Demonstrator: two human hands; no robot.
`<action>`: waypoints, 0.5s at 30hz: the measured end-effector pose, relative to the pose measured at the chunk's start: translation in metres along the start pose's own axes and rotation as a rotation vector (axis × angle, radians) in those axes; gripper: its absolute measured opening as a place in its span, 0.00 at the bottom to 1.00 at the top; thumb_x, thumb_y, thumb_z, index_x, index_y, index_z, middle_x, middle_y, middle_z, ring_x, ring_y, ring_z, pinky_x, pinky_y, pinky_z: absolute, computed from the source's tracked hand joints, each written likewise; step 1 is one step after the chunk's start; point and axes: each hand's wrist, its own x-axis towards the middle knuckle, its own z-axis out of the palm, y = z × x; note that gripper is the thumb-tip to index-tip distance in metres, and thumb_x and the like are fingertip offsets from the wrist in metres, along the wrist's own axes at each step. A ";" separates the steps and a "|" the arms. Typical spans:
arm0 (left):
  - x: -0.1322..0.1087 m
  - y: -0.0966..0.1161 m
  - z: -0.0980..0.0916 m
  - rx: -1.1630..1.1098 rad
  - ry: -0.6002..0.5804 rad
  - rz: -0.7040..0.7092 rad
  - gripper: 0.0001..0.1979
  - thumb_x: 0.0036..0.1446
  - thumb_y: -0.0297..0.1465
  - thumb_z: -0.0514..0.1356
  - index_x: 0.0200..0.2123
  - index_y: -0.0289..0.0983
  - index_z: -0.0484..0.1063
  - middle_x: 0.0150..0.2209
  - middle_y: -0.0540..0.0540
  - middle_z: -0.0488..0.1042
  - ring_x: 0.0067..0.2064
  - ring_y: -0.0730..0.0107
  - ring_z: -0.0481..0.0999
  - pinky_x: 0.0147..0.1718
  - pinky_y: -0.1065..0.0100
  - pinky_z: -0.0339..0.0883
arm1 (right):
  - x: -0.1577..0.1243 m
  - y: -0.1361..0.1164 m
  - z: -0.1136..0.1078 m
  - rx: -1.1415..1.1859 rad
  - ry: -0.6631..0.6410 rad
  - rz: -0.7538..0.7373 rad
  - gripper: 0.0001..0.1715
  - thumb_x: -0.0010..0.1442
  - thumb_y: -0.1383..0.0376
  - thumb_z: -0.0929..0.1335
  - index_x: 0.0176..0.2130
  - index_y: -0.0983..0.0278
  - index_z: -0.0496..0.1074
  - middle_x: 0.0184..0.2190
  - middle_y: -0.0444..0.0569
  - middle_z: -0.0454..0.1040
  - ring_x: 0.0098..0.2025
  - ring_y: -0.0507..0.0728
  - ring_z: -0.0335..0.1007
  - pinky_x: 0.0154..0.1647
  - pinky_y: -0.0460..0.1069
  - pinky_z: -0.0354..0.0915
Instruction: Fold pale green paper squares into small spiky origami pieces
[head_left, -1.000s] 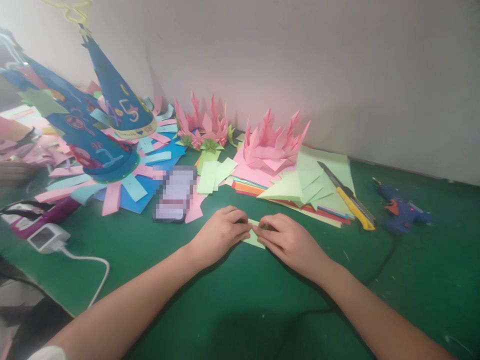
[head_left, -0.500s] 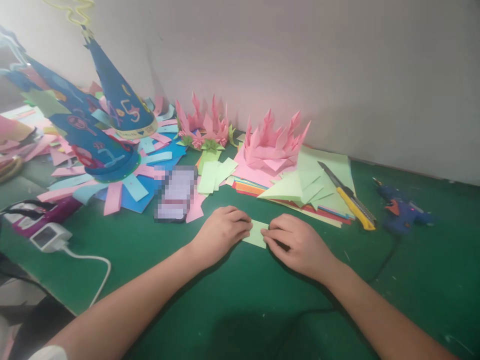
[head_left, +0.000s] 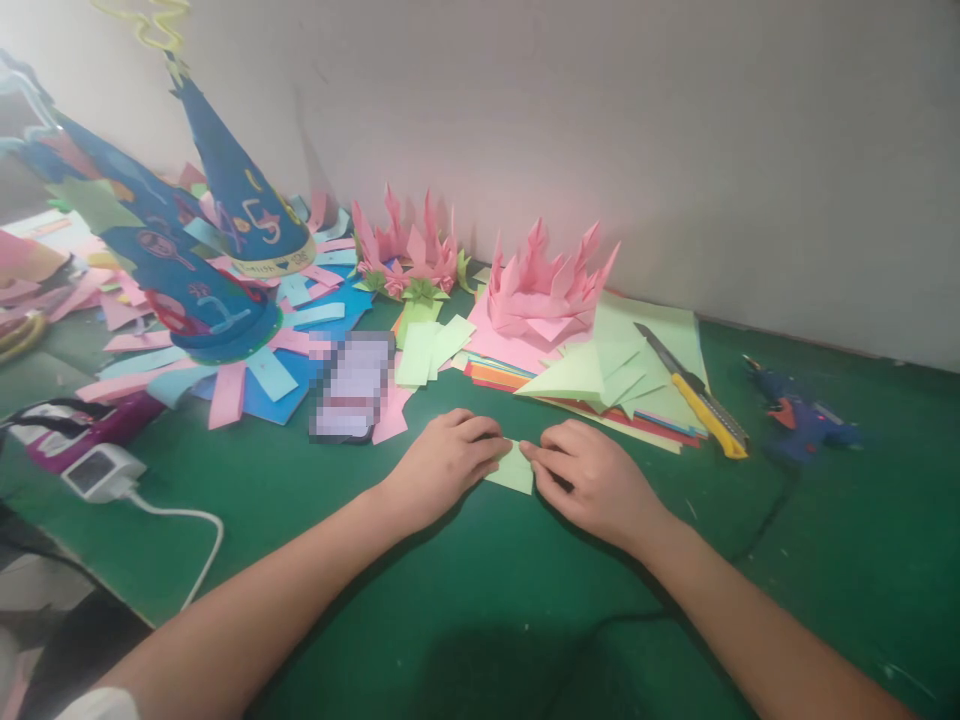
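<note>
Item count:
2 hands [head_left: 457,462] [head_left: 596,482], 2 pink crowns [head_left: 414,268] [head_left: 544,310], 2+ blue cones [head_left: 221,160] [head_left: 169,265] — 1 phone [head_left: 354,385], 1 knife [head_left: 705,410], 1 glue gun [head_left: 808,425].

Room — green tabletop [head_left: 450,590] this side of hands [head_left: 446,465] | blocks — phone [head_left: 352,385] left, paper stack [head_left: 679,336] ahead, glue gun [head_left: 810,425], cord [head_left: 637,618] right

The table [head_left: 375,640] was green and faintly specked. On it, nearest the front, lay a small slip [head_left: 511,473]; farther back came a phone [head_left: 352,385], more slips [head_left: 417,352] and a paper stack [head_left: 499,372]. A glue gun [head_left: 806,418] lay to the right, blue card [head_left: 352,303], a white box [head_left: 103,472] and its cable [head_left: 220,540] to the left
</note>
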 end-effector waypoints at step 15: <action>-0.002 -0.002 0.001 0.006 -0.001 -0.102 0.12 0.60 0.35 0.54 0.43 0.36 0.71 0.42 0.45 0.72 0.43 0.62 0.66 0.44 0.60 0.63 | -0.003 0.003 0.002 0.062 0.042 0.076 0.08 0.59 0.68 0.63 0.31 0.65 0.71 0.27 0.50 0.70 0.32 0.57 0.63 0.35 0.52 0.61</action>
